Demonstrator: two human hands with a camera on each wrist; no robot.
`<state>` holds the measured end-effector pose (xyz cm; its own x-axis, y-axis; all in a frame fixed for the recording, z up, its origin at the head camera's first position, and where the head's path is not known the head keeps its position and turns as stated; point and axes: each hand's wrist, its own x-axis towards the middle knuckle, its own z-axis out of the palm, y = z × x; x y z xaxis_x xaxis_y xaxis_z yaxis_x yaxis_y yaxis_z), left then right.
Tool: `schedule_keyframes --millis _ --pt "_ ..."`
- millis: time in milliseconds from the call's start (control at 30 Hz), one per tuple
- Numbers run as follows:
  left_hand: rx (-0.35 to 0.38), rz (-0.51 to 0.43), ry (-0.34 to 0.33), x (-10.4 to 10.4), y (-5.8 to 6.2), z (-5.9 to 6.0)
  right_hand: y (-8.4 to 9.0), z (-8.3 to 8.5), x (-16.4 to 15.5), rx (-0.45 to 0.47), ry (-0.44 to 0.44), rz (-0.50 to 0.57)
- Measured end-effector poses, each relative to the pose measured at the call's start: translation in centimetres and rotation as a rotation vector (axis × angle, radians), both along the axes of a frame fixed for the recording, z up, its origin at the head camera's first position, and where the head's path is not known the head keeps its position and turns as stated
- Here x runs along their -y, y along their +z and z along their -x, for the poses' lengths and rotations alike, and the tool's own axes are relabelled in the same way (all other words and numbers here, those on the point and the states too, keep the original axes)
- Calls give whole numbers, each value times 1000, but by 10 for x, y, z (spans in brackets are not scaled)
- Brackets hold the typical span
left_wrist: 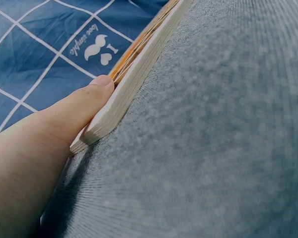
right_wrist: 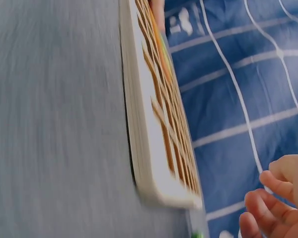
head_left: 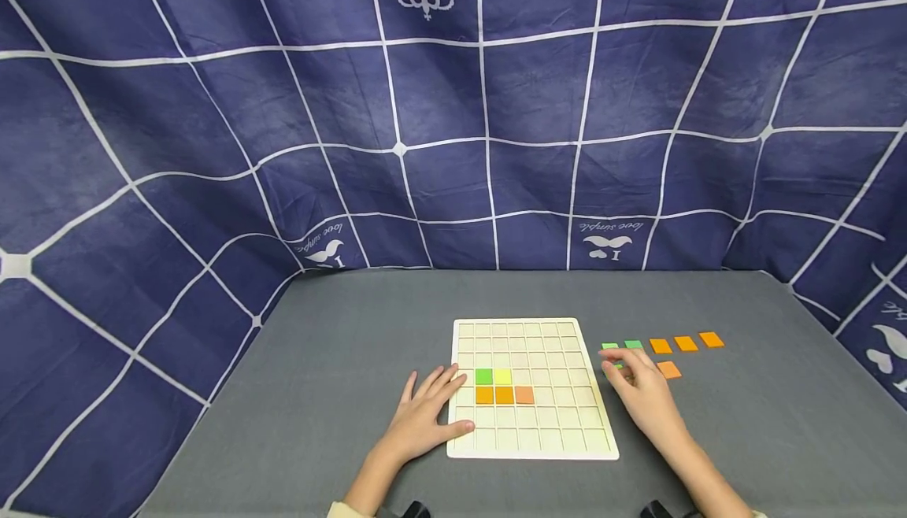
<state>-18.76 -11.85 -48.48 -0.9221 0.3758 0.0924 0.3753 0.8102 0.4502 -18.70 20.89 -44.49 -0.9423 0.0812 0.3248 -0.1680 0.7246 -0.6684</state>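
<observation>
So from the left: the left hand [head_left: 423, 417] is lying flat on the grey counter [head_left: 298, 392], fingers spread and relaxed over the left edge of the cream grid board [head_left: 533, 431], thumb against its side. That grip isn't clamped on anything, it's just steadying the board.

On the board there's a green tile [head_left: 484, 377] with a yellow tile [head_left: 502, 377] right beside it, and a row of three orange tiles [head_left: 504, 395] directly underneath. Every other cell looks bare.

Over to the right, the right hand [head_left: 641, 392] is off the board's right edge, fingers curled down onto a small green tile [head_left: 618, 365] lying on the counter. Can't tell whether it's actually pinched yet, the fingers hide most of it. Just past that sit two more green tiles [head_left: 622, 345], then loose orange tiles [head_left: 684, 343] in a line, plus one nearer.

My read: this is the pick-up step, grabbing the next tile from the pile. The next move would need a clean pinch on that thin piece, then a carry left into a free cell, probably next to the coloured ones, while the left keeps the board from sliding.
</observation>
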Motion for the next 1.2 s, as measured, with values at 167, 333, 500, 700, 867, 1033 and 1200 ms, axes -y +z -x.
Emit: schedule_keyframes --millis 167,333,500,700,867,1033,1200 --pt "-2 -1 1 2 2 2 1 6 36 58 72 18" --pt "-2 -8 -6 2 3 4 -5 16 73 88 127 15" --pt "4 4 -5 1 4 4 -15 25 101 119 167 16" --pt "14 -2 -3 1 5 2 -27 29 116 83 161 -16" --pt "0 17 -9 1 4 0 -35 28 118 75 159 -43" --pt "-15 20 -11 2 3 0 -37 25 117 59 153 -43" --pt "-3 8 -12 2 1 -1 -38 24 117 55 151 -34"
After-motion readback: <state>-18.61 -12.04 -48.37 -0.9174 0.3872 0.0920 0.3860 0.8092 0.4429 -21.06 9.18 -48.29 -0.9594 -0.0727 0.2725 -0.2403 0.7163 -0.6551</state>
